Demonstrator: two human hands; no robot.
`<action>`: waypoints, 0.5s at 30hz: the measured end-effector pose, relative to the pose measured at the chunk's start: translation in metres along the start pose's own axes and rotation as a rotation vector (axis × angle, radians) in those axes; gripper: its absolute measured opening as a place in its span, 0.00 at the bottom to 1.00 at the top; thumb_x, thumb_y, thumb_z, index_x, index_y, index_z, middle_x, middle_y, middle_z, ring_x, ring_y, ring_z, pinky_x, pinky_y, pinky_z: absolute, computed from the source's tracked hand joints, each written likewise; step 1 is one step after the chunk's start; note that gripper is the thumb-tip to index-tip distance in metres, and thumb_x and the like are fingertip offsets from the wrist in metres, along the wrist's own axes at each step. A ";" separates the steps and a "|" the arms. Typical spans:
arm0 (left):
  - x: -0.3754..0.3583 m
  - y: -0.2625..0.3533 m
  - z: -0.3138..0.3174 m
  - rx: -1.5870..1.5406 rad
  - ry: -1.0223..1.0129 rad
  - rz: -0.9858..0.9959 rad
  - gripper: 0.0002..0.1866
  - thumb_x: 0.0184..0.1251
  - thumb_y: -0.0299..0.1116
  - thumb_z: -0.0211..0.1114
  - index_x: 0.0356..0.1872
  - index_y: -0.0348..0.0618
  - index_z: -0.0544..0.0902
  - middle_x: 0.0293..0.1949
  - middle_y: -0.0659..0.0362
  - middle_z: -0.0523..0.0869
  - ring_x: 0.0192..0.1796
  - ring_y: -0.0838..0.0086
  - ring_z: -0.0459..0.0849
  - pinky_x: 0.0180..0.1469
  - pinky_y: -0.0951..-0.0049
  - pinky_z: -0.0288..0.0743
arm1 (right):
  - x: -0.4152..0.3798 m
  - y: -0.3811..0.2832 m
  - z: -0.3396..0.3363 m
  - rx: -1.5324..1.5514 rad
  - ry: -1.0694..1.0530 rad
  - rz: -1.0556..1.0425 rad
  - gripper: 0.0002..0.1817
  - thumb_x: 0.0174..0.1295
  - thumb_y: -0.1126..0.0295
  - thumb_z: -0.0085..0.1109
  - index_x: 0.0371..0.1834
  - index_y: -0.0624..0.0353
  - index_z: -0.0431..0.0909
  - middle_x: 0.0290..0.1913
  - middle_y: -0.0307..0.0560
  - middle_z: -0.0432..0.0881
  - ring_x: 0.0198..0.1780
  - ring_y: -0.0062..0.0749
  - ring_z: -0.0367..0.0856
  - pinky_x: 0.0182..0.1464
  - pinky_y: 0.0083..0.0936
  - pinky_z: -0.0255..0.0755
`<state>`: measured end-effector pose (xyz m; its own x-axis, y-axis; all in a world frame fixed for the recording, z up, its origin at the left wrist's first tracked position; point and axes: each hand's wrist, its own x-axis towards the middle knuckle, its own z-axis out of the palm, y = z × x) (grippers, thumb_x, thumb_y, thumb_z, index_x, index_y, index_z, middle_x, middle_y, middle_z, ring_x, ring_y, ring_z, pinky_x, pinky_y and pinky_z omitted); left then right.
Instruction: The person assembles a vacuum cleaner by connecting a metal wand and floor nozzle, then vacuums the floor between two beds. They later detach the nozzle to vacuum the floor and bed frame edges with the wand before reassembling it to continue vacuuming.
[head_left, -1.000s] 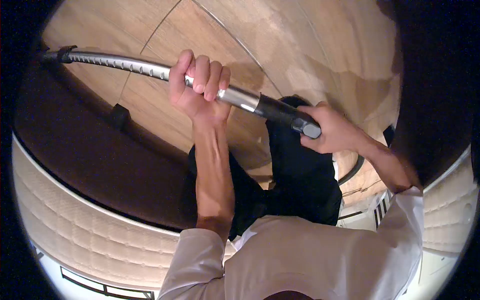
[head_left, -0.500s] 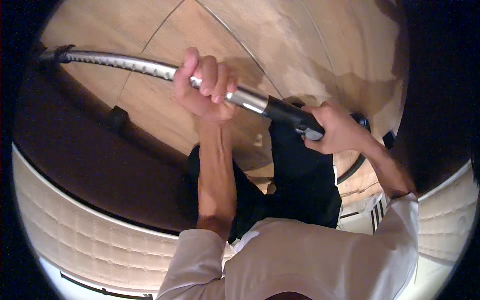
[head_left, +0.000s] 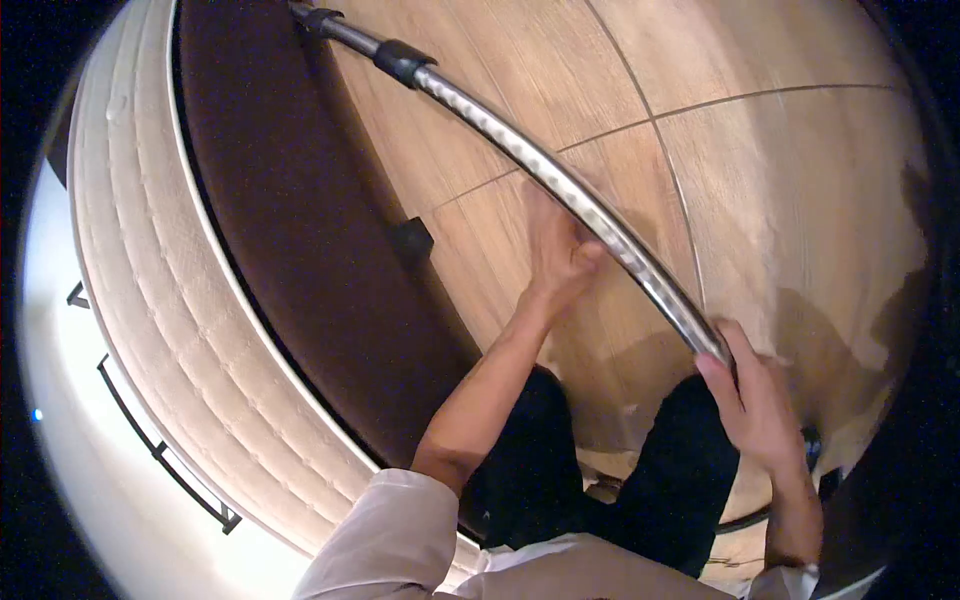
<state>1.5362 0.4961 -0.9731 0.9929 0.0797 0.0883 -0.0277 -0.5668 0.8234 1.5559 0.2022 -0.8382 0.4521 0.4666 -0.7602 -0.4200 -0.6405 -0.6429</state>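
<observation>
A long, slightly curved metal tube (head_left: 590, 205) with a row of dimples slants from the dark bed base at the upper left down to my right hand (head_left: 755, 400). That hand is closed round the tube's lower end, and the black handle is mostly hidden. My left hand (head_left: 562, 250) is just under the middle of the tube, thumb apart and fingers loosely stretched out, somewhat blurred. It does not wrap round the tube. Farther up, a black collar (head_left: 403, 63) sits on the tube.
On the left stands a bed with a brown base (head_left: 290, 220), a short dark leg (head_left: 412, 240) and a pale quilted mattress (head_left: 150, 260). Wood-look floor tiles (head_left: 780, 180) lie beneath the tube. A dark hose curves behind my right wrist.
The view has turned, and the bed now stands more upright at the left. My left hand has let go of the tube. The black collar has come into view.
</observation>
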 end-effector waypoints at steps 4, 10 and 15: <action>-0.015 -0.034 -0.008 0.506 0.034 -0.078 0.34 0.70 0.58 0.61 0.60 0.36 0.72 0.60 0.42 0.71 0.64 0.41 0.67 0.69 0.41 0.58 | -0.062 0.081 0.005 -0.181 0.105 0.054 0.30 0.68 0.54 0.65 0.69 0.55 0.72 0.41 0.65 0.85 0.43 0.70 0.83 0.44 0.54 0.75; -0.027 -0.017 0.001 0.635 -0.051 -0.204 0.40 0.59 0.41 0.72 0.70 0.31 0.70 0.70 0.34 0.65 0.74 0.31 0.58 0.80 0.33 0.45 | -0.025 0.042 0.018 -0.162 -0.014 0.118 0.27 0.67 0.51 0.66 0.61 0.59 0.74 0.43 0.66 0.85 0.42 0.67 0.85 0.42 0.55 0.77; -0.026 -0.020 -0.003 0.568 0.000 -0.198 0.39 0.60 0.48 0.73 0.69 0.34 0.75 0.72 0.43 0.70 0.76 0.41 0.60 0.81 0.38 0.45 | 0.088 -0.066 0.048 -0.188 0.060 -0.242 0.25 0.75 0.51 0.57 0.58 0.65 0.72 0.31 0.65 0.85 0.34 0.67 0.85 0.35 0.55 0.78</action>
<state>1.5104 0.5078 -0.9904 0.9729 0.2282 -0.0363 0.2236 -0.8906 0.3960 1.5852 0.3149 -0.8672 0.5690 0.5861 -0.5768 -0.1441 -0.6195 -0.7716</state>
